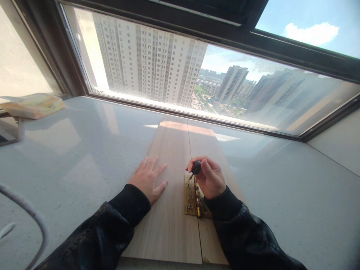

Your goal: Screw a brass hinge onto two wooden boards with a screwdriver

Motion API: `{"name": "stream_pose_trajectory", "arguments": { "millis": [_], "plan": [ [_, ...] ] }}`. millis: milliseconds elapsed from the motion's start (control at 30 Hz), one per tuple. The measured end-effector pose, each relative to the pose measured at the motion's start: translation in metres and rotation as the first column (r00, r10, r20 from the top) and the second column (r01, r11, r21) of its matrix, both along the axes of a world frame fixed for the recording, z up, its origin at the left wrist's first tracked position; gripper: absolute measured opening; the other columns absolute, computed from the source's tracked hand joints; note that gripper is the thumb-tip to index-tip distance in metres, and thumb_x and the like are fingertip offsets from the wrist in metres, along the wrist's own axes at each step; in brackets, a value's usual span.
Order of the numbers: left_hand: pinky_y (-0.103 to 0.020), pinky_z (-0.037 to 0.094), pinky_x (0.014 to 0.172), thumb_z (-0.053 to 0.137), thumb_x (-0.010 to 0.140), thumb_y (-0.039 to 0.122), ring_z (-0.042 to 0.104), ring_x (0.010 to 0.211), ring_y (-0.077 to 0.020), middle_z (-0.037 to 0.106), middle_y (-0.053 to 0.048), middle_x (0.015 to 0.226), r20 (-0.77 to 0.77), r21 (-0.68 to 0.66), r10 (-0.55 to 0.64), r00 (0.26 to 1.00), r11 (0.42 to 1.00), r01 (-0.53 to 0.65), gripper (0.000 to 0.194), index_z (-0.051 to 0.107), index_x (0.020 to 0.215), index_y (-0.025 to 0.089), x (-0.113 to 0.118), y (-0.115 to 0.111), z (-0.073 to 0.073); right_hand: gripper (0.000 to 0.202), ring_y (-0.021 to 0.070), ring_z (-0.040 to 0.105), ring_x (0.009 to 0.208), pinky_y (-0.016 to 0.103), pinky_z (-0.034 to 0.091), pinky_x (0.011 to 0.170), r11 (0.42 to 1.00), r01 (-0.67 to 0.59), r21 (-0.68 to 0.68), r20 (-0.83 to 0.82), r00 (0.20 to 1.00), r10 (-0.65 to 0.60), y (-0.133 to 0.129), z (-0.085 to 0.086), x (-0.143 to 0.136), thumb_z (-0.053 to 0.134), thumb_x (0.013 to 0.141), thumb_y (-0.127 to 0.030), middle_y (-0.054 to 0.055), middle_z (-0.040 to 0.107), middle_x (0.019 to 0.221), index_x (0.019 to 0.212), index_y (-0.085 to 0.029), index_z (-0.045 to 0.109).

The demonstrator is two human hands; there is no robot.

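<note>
My right hand [209, 178] is closed around the black handle of a short screwdriver [197, 167]. Its tip points down and left at the upper part of a brass hinge [187, 202]; whether it sits in a screw head I cannot make out. The hinge lies open across the seam between two pale wooden boards [168, 236], with screws visible in its left leaf. Its right leaf is partly hidden by my right hand and sleeve. My left hand [150, 178] rests flat with fingers spread on the left board, near its outer edge.
The boards lie on a white speckled sill [92, 180] below a dark-framed window [180, 108]. A yellowish packet [35, 106] stands at the far left. A pale cable [36, 217] curves at the lower left. A white wall [337, 137] borders the right side.
</note>
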State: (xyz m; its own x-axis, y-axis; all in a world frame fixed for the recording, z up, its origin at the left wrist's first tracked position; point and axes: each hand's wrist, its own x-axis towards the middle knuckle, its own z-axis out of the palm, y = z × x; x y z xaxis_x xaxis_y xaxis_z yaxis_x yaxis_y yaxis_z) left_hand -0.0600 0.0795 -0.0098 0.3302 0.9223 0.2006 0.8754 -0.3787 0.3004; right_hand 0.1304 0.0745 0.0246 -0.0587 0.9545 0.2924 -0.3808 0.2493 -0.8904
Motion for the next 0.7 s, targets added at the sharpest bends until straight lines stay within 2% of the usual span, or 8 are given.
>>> {"name": "stream_pose_trajectory", "arguments": {
  "millis": [67,167,267,367,467,533,700],
  "plan": [
    [-0.051,0.033,0.1,0.049,0.078,0.04,0.029,0.128,-0.0371,0.04,-0.013,0.137,-0.002,0.0,-0.002,1.0,1.0,0.002,0.05,0.054,0.124,0.022,-0.0002,0.0002,0.0001,0.028,0.0148,0.053,0.054,0.03,0.037,0.055,0.999,-0.045,-0.014,-0.023,0.999,0.044,-0.0002,-0.0013,-0.003,0.057,0.08,-0.044,0.002,0.057,0.055,0.077,-0.018,0.065],
    [-0.051,0.032,0.101,0.049,0.078,0.04,0.029,0.128,-0.0376,0.039,-0.014,0.138,-0.002,-0.008,-0.013,1.0,1.0,0.013,0.05,0.054,0.124,0.022,-0.0007,0.0006,0.0002,0.032,0.0092,0.037,0.041,0.025,0.028,0.046,0.995,-0.075,-0.067,-0.064,0.995,0.071,-0.0009,-0.0012,-0.0087,0.049,0.085,-0.046,-0.003,0.048,0.045,0.074,-0.018,0.061],
    [-0.052,0.032,0.1,0.049,0.078,0.041,0.029,0.128,-0.0379,0.039,-0.015,0.138,-0.004,-0.012,-0.014,1.0,1.0,0.014,0.05,0.054,0.125,0.022,-0.0009,0.0009,0.0002,0.037,0.0081,0.031,0.041,0.024,0.024,0.045,0.989,-0.104,-0.106,-0.129,0.988,0.09,-0.0017,0.0012,-0.0102,0.045,0.084,-0.052,-0.005,0.043,0.045,0.071,-0.019,0.055],
    [-0.052,0.033,0.099,0.048,0.078,0.041,0.029,0.128,-0.0375,0.039,-0.014,0.138,-0.001,-0.006,-0.014,1.0,1.0,0.013,0.05,0.054,0.124,0.022,-0.0008,0.0009,-0.0003,0.03,0.0099,0.037,0.047,0.025,0.028,0.049,0.99,-0.116,-0.08,-0.149,0.983,0.103,-0.0025,0.0031,-0.0077,0.052,0.079,-0.05,-0.004,0.047,0.053,0.073,-0.021,0.052],
    [-0.052,0.034,0.099,0.049,0.078,0.041,0.03,0.128,-0.0371,0.04,-0.013,0.138,0.011,0.009,-0.009,1.0,1.0,0.008,0.049,0.054,0.124,0.023,-0.0007,0.0006,-0.0013,0.021,0.012,0.046,0.057,0.028,0.033,0.056,1.0,-0.027,-0.013,-0.058,0.998,0.026,-0.0027,0.0026,-0.0052,0.064,0.073,-0.039,-0.001,0.053,0.068,0.071,-0.02,0.054],
    [-0.052,0.034,0.099,0.049,0.078,0.041,0.03,0.128,-0.0373,0.04,-0.012,0.137,0.017,0.018,-0.004,1.0,1.0,0.003,0.049,0.054,0.123,0.023,-0.0007,0.0005,-0.0022,0.021,0.013,0.049,0.063,0.029,0.035,0.061,0.999,0.034,0.02,-0.014,0.999,-0.033,-0.0023,0.0012,-0.004,0.066,0.071,-0.038,0.001,0.053,0.073,0.07,-0.019,0.058],
    [-0.051,0.034,0.099,0.05,0.078,0.041,0.03,0.127,-0.0368,0.041,-0.011,0.137,0.022,0.033,0.003,1.0,0.999,-0.004,0.049,0.055,0.123,0.024,-0.0006,0.0003,-0.0044,0.028,0.0157,0.05,0.063,0.031,0.035,0.061,0.996,0.083,0.017,0.06,0.995,-0.084,-0.001,-0.0031,-0.003,0.065,0.071,-0.046,0.002,0.056,0.066,0.072,-0.018,0.064]
  ]
}}
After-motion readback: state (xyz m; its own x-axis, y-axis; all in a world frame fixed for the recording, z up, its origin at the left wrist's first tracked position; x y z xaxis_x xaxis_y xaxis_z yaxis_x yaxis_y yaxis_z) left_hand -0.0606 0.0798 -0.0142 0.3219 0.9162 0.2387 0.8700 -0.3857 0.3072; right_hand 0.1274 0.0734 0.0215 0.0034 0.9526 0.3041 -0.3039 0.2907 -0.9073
